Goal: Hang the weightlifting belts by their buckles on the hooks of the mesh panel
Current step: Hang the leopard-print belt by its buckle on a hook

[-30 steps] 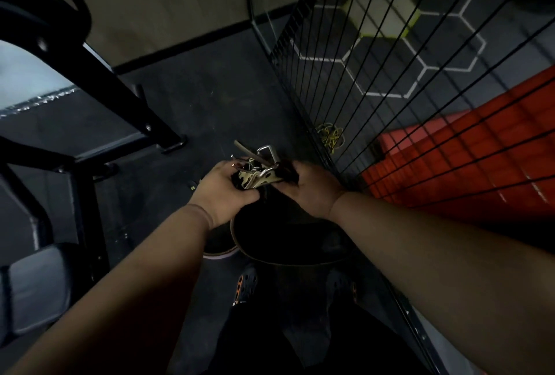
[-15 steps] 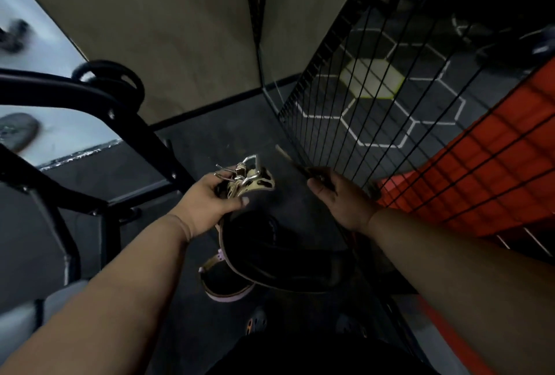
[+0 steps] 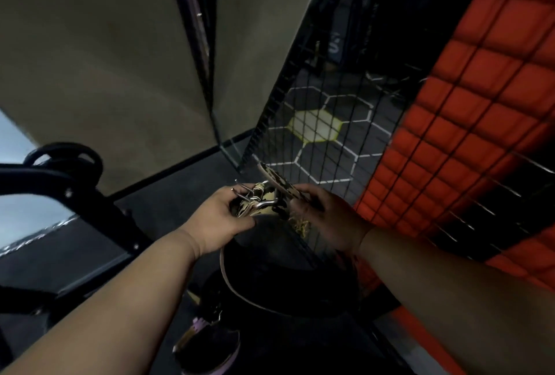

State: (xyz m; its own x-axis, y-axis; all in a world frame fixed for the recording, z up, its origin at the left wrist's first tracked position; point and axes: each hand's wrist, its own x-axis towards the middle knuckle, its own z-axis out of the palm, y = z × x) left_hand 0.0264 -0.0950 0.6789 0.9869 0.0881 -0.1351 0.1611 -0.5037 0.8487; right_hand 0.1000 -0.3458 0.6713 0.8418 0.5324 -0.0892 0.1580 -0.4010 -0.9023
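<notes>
My left hand (image 3: 220, 218) grips the metal buckle (image 3: 259, 198) of a dark weightlifting belt (image 3: 270, 281), whose wide loop hangs below both hands. My right hand (image 3: 326, 218) pinches the belt's patterned strap end (image 3: 277, 180), which sticks up toward the black mesh panel (image 3: 345, 110). A second belt with a lilac edge (image 3: 207, 341) hangs lower down, near the bottom of the view. The mesh panel rises just right of my hands. I cannot make out any hooks on it.
A black gym machine frame (image 3: 90, 203) with a weight plate (image 3: 64, 155) stands to the left. Behind the mesh are a red padded wall (image 3: 480, 104) and dark flooring with hexagon markings (image 3: 315, 126). A beige wall (image 3: 105, 59) fills the background.
The view has tilted up toward the mesh panel. My right hand came back from the panel's side to the buckle and now holds the strap end, while both hands sit slightly higher.
</notes>
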